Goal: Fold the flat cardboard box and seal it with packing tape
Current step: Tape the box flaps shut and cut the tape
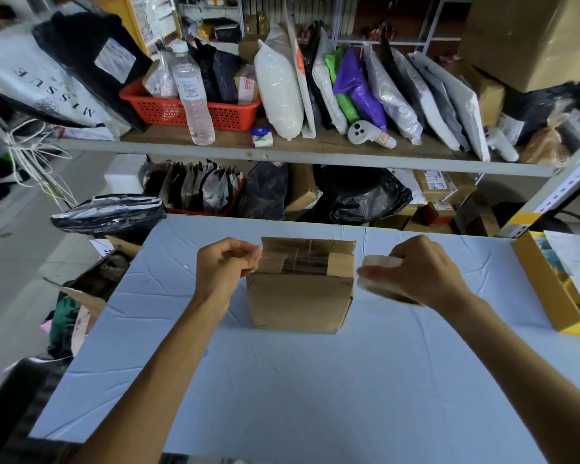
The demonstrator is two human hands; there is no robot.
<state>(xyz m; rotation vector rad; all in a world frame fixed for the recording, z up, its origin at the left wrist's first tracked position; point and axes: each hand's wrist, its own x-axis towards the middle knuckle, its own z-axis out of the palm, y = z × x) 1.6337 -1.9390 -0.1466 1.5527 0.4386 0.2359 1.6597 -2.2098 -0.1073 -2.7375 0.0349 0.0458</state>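
A small brown cardboard box [300, 301] stands folded up on the light blue table [282, 380], its top flaps partly down and the far flap standing up. A clear strip of packing tape [302, 261] stretches across the top. My left hand [225, 262] is at the box's upper left corner and pinches the free end of the strip. My right hand [416, 269], just right of the box, grips the tape roll [380, 279], which looks blurred.
A yellow-edged open carton [549, 296] with papers lies at the table's right edge. Behind the table stand metal shelves [282, 155] packed with parcels, a red basket [188, 108] and a bottle. Open cartons and bags sit on the floor at the left.
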